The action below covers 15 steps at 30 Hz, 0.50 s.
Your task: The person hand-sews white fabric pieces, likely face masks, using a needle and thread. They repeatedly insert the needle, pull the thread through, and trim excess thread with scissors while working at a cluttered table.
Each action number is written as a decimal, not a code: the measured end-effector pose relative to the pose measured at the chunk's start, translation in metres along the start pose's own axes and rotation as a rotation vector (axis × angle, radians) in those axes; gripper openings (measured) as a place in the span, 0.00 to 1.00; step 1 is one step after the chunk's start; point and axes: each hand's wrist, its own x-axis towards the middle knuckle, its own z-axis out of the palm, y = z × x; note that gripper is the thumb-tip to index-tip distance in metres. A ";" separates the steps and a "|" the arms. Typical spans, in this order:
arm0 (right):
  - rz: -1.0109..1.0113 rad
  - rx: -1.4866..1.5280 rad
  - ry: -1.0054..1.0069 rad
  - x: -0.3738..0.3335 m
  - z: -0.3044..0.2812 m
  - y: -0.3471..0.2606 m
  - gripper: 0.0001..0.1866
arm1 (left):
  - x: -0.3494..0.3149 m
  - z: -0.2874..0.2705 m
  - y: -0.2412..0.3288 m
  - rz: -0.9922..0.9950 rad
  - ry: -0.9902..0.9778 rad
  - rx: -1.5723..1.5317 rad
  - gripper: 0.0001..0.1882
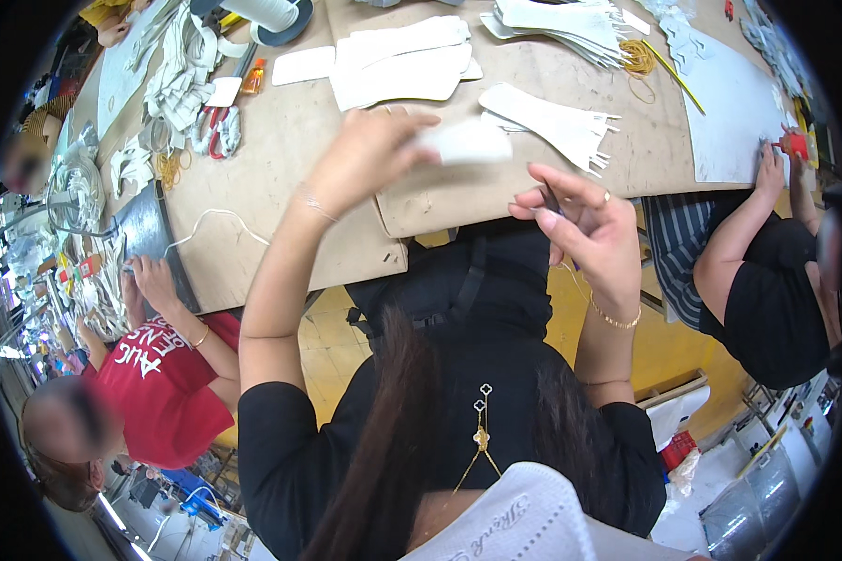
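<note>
My left hand [376,150] is over the table's near edge, its thumb and fingers closed on one end of a small white fabric piece [472,143]. That piece is smeared by motion. To the right, my right hand [594,229] is raised, thumb and fingers pinching a small dark metal tool [551,199] whose exact kind I cannot make out. A thin thread hangs below this hand. Just beyond my hands lies a white fabric cutout with a fringed end [550,120]. Farther back is a stack of white fabric pieces [398,67].
Brown sheeting covers the table [318,238]. Around it are fringed white pieces [563,26], yellow string [637,58], an orange bottle [254,77], red-handled scissors [219,133] and a thread spool [269,17]. A person in red [168,379] works at left, another in black [767,309] at right.
</note>
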 end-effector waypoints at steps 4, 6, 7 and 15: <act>0.063 0.023 -0.190 0.035 0.005 0.006 0.23 | -0.018 0.044 0.016 0.311 0.126 -0.044 0.26; 0.065 0.045 -0.291 0.051 0.011 0.010 0.24 | -0.031 0.061 0.028 0.059 0.076 -0.501 0.23; 0.080 0.074 -0.302 0.057 0.016 0.013 0.26 | -0.036 0.066 0.032 -0.060 0.052 -0.725 0.22; -0.082 -0.348 -0.103 0.072 0.019 0.030 0.12 | -0.054 0.078 0.034 -0.296 0.190 -0.999 0.11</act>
